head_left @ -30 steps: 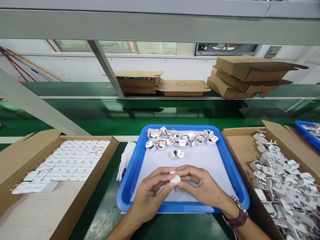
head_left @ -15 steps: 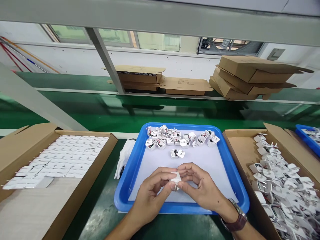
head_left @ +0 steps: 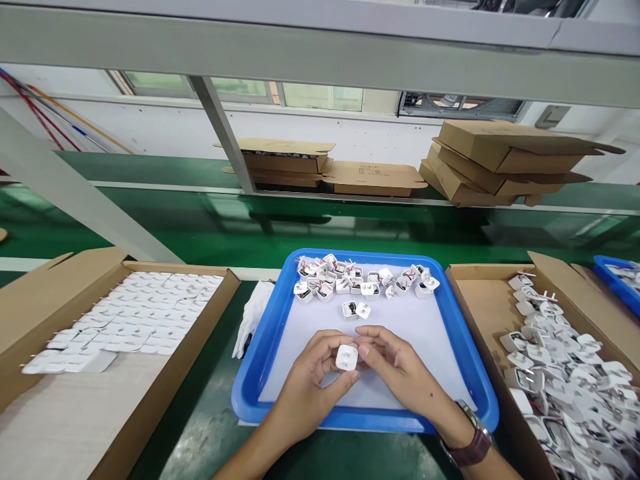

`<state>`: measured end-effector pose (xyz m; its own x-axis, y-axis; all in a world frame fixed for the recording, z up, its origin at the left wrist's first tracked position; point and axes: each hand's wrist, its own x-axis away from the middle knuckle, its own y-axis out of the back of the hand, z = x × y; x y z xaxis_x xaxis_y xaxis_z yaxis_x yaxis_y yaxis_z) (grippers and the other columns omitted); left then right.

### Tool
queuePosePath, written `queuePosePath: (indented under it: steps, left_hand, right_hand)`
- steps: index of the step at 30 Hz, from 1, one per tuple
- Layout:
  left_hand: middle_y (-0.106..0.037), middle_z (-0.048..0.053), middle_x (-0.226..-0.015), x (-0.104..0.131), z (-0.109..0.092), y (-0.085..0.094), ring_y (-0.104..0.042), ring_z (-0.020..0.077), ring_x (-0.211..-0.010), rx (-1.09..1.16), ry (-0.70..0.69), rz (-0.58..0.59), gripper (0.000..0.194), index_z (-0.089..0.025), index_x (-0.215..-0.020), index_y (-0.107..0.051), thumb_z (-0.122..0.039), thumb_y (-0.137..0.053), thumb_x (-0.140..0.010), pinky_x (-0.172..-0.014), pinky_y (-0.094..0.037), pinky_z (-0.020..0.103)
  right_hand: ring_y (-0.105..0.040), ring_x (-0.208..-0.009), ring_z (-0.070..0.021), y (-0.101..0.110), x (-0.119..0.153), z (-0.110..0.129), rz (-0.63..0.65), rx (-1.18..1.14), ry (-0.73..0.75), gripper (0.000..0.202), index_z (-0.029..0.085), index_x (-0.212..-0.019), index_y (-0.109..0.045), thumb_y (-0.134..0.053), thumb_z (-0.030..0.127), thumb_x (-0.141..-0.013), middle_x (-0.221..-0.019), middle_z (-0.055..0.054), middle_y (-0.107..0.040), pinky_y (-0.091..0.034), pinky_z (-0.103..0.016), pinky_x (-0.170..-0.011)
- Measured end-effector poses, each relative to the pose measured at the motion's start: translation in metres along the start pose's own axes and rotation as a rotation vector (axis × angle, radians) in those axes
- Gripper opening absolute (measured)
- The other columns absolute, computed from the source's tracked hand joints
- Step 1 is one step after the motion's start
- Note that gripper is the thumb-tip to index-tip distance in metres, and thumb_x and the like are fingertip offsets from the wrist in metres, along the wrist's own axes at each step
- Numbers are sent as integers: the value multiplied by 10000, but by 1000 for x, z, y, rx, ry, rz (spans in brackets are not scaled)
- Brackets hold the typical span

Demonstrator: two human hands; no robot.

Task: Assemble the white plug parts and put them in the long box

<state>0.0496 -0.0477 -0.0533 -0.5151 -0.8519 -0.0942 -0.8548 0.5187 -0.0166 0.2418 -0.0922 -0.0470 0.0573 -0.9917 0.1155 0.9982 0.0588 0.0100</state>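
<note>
Over the front of the blue tray (head_left: 242, 383), a small white plug charger (head_left: 347, 358) is held with its pronged face turned towards me. My left hand (head_left: 310, 387) is closed around its left side, fingers behind and thumb below. From the right, my right hand (head_left: 403, 370) pinches its edge with thumb and fingers. Just beyond my hands, one open white housing (head_left: 349, 310) lies on the white sheet (head_left: 300, 347), its pronged cap (head_left: 363, 310) beside it. Farther back in the tray are several open housings (head_left: 325, 292) with red and black wires.
On the left, a cardboard box (head_left: 193, 350) holds rows of closed white chargers (head_left: 150, 310). A box (head_left: 480, 327) on the right is heaped with open chargers (head_left: 575, 373). White gloves (head_left: 253, 317) lie beside the tray. Flat cartons (head_left: 505, 147) sit on the shelf behind.
The charger has been turned in my fingers, so its pronged face now shows. My right thumb has moved up to its right edge. The view has tilted slightly upward.
</note>
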Motion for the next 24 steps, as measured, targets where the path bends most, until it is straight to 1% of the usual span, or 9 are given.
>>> queuePosePath:
  steps: [4,7,9,11,14,16,18,21,24]
  left_hand:
    - [-720,83,-1138,-1,-2,-2,-742,242,-1029,-28,0,-18,337,-216,-1198,-685,-199,-724,-864,-853,-639,330]
    - [-772,82,-1077,7,-15,-2,-741,225,-916,-185,-23,-80,334,-201,-1183,-696,-211,-726,-850,-834,-619,334]
    - [-774,63,-1044,14,-31,6,-710,203,-834,-368,-72,-163,373,-225,-1185,-721,-197,-748,-814,-834,-605,334]
    - [-767,50,-1051,23,-50,26,-689,197,-819,-524,-110,-248,406,-254,-1205,-727,-196,-754,-804,-831,-598,324]
    - [-766,57,-1135,40,-79,82,-713,229,-933,-747,-91,-403,359,-260,-1232,-715,-288,-708,-874,-837,-602,316]
    - [-773,61,-1144,53,-92,133,-731,247,-949,-989,-8,-592,335,-247,-1203,-720,-382,-672,-900,-856,-607,337]
    - [-768,125,-1160,66,-97,187,-741,289,-917,-1077,73,-678,415,-188,-1218,-706,-448,-669,-897,-802,-623,386]
    - [-731,178,-1265,82,-85,252,-706,371,-1083,-1170,128,-676,467,-166,-1176,-723,-514,-672,-868,-844,-620,454]
    - [-685,176,-1357,94,-61,286,-582,421,-1294,-1249,146,-603,415,-195,-1079,-764,-506,-719,-808,-1030,-527,545]
  right_hand:
    - [-697,-1078,-265,1,-2,-3,-62,59,38,459,219,-1269,-654,-609,573,-982,-1142,-90,-745,-563,-445,-976]
    - [-719,-1062,-289,-1,0,-4,-89,145,31,484,218,-1210,-691,-630,617,-943,-1191,-105,-753,-573,-452,-968]
    - [-736,-1066,-308,1,1,-7,-90,176,-6,513,228,-1208,-700,-635,646,-918,-1230,-113,-756,-584,-455,-970]
    - [-705,-1180,-332,6,-1,-13,-111,191,-44,546,245,-1224,-706,-633,675,-894,-1258,-111,-755,-571,-453,-1026]
    - [-697,-1216,-357,18,-6,-28,-65,301,-155,565,298,-1247,-727,-672,689,-843,-1356,-81,-719,-603,-430,-992]
    - [-674,-1258,-360,24,-9,-39,-32,343,-164,551,328,-1270,-724,-689,665,-835,-1414,-57,-686,-633,-393,-940]
    - [-664,-1276,-360,28,-10,-48,-29,365,-133,541,339,-1274,-726,-706,641,-826,-1435,-43,-672,-641,-371,-926]
    - [-727,-1168,-378,27,-12,-52,-88,370,-71,538,316,-1197,-770,-761,631,-761,-1347,-60,-731,-657,-382,-903]
    - [-784,-1025,-376,24,-13,-49,-123,359,-48,517,298,-1115,-802,-800,621,-711,-1228,-74,-789,-677,-376,-842]
